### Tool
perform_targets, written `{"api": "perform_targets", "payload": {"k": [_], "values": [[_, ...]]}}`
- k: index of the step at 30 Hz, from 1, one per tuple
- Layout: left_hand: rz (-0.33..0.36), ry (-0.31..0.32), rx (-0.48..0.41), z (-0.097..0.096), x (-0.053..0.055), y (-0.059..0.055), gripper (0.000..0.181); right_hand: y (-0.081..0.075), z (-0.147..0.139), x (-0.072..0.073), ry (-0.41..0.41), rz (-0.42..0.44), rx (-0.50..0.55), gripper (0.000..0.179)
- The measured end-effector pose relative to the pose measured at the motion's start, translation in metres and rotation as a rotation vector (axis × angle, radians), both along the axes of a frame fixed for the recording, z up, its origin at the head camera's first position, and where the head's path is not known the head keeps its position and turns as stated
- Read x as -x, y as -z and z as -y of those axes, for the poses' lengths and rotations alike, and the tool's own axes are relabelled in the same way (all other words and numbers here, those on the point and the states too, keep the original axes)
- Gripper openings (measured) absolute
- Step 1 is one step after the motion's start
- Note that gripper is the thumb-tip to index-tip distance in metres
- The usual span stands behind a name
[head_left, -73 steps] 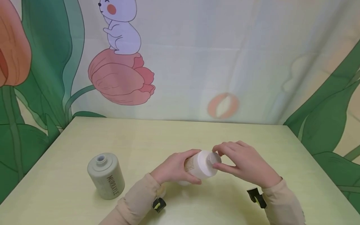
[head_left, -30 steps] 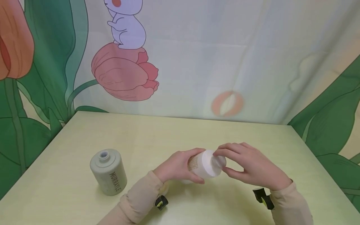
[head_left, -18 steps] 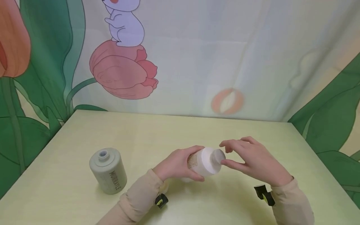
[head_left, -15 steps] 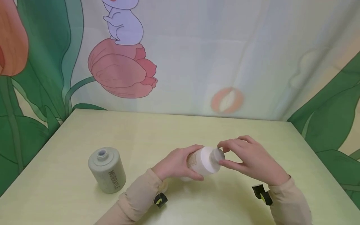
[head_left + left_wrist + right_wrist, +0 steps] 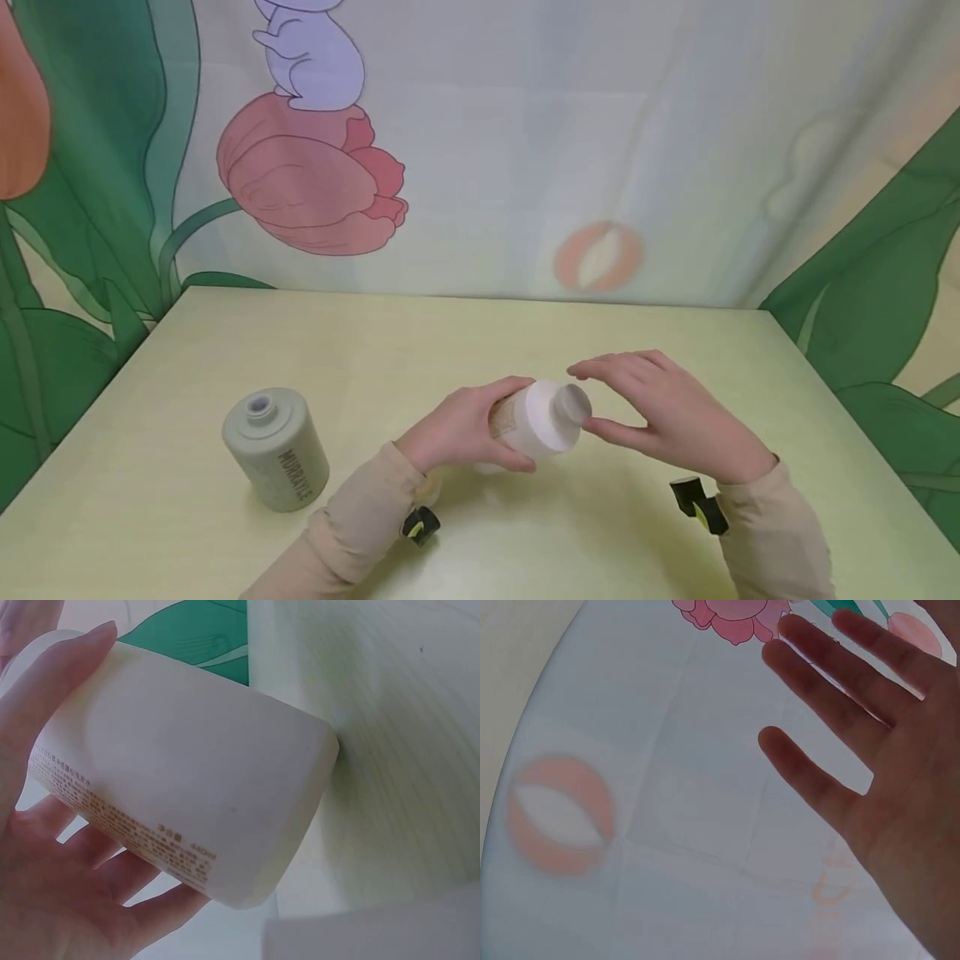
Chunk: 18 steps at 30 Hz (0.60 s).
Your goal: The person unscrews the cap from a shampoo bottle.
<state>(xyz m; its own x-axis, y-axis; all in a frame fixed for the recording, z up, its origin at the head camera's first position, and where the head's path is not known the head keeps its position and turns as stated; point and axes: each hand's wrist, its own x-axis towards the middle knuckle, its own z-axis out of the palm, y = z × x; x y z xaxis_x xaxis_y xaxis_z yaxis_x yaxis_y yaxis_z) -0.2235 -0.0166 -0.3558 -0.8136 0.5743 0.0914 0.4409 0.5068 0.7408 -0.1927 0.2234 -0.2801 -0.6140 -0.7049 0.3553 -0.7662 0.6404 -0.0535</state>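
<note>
The left hand (image 5: pixel 459 429) is clamped round the body of a white bottle (image 5: pixel 542 421), which leans over so that its cap (image 5: pixel 573 405) points to the right. The left wrist view shows the grip from beneath: the thumb lies across one side of the bottle, while the other fingers reach along the opposite side, next to brown lines of print (among them "440ml"). The bottle's base juts well past the fingertips, close above the table (image 5: pixel 420 333); whether it touches the tabletop, I cannot tell.

At the other end, the right hand (image 5: pixel 675 417) stands with its fingers apart, the cap lying in front of the gap between thumb and forefinger. The thumb tip is right by the lower edge of the cap, though I cannot tell whether it makes contact. The forefinger tip sits above the cap, clear of it. In the right wrist view, four fingers are extended and spread, seen against the printed backdrop (image 5: pixel 690 795).

A grey-green bottle (image 5: pixel 277 450) marked "MURRAYLE" stands upright on the table, to the left of the left forearm and well apart from both hands. The cap sits on the white bottle's neck, its flat top facing the right hand.
</note>
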Motion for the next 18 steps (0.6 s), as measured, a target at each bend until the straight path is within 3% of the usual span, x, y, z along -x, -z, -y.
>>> {"api": "perform_targets", "payload": {"k": [6, 14, 18], "values": [[0.021, -0.003, -0.011, 0.0008, -0.0008, -0.002, 0.074, 0.0015, 0.0051, 0.0018, 0.063, -0.024, -0.001, 0.038], [0.007, 0.011, -0.002, -0.0005, -0.0012, -0.0025, 0.074, 0.0031, 0.0041, 0.0023, -0.053, -0.051, -0.028, 0.036], [0.01, 0.013, 0.0, -0.0005, -0.0018, -0.0019, 0.074, 0.0024, 0.0029, 0.0003, -0.076, 0.002, -0.043, 0.044]]}}
